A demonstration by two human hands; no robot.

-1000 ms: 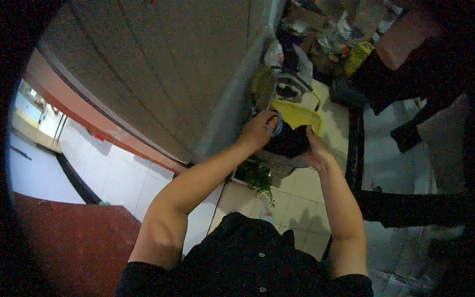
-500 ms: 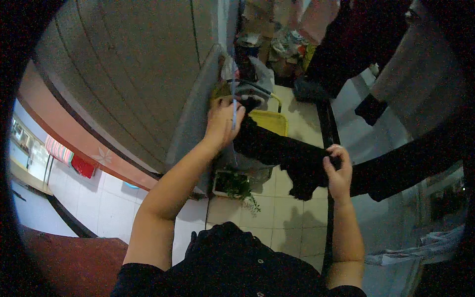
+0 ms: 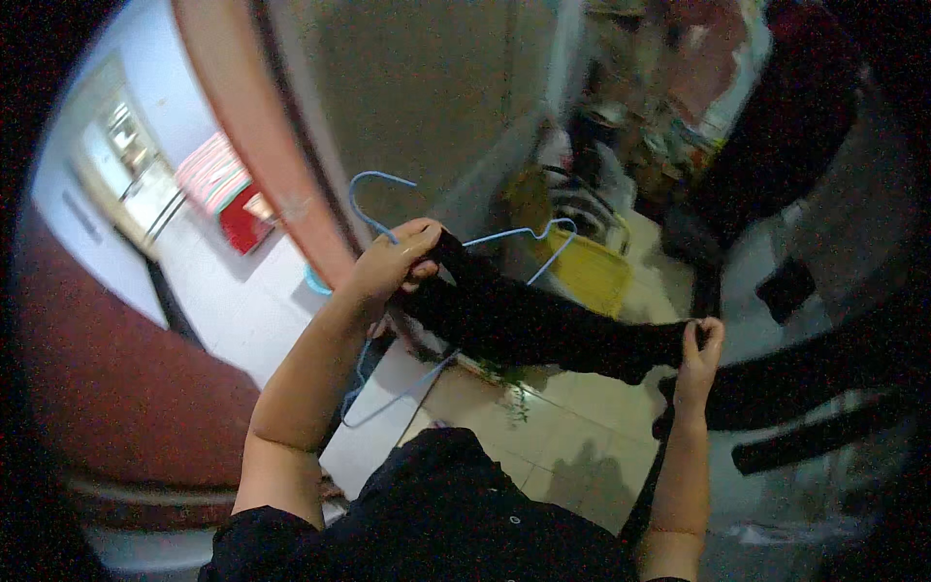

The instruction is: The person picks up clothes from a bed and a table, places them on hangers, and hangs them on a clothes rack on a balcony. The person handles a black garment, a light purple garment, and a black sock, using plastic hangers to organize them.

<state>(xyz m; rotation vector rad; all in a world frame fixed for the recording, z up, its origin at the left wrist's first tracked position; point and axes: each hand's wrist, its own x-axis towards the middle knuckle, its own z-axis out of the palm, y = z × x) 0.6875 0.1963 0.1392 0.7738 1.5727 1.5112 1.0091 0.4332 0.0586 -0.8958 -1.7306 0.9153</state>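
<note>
A black garment, its kind unclear in the dark, is stretched roughly level between my hands. My left hand is closed around its left end and a light blue clothes hanger. The hanger's hook rises above that hand, while the rest of its frame shows above and below the cloth, which hides its middle. At the other end, my right hand pinches the garment between thumb and fingers.
Beyond the garment stand a yellow container and cluttered items. Dark clothing hangs at upper right. Below the cloth, a green plant sits on the tiled floor. A pinkish upright edge and striped cloth are at left.
My view has turned left. The hanger, mostly hidden before, now shows plainly at my left hand. In the picture, my left hand is farther left and my right hand farther right; the garment is pulled straighter.
</note>
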